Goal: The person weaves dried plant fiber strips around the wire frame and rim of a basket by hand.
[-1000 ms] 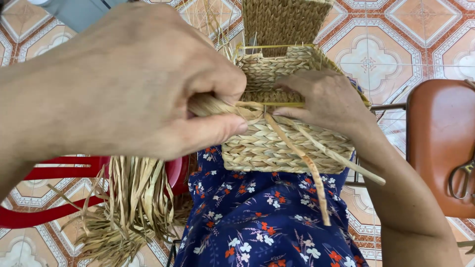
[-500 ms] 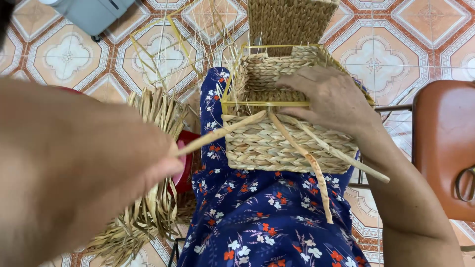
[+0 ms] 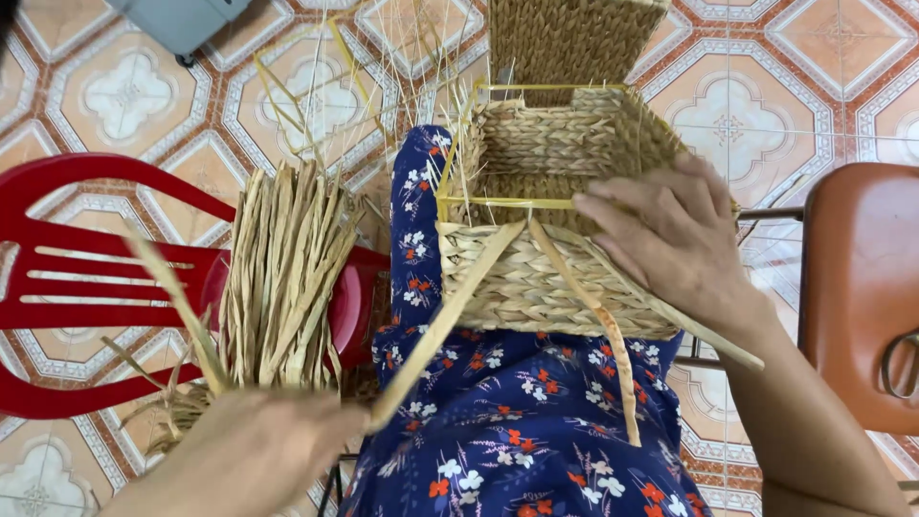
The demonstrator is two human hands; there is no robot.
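Left hand [image 3: 254, 450] closed on a flat straw strand [image 3: 450, 316], pulled taut toward 7 o'clock from the woven straw basket [image 3: 536, 278]. Right hand [image 3: 675, 239] spread flat, pressing the basket's rim at 3 o'clock. Dried straw bundle [image 3: 282, 278] at 9 o'clock.

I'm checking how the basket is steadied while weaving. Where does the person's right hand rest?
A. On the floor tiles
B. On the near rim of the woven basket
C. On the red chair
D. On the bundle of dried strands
B: the right hand lies flat on the near rim of the woven basket on the lap.
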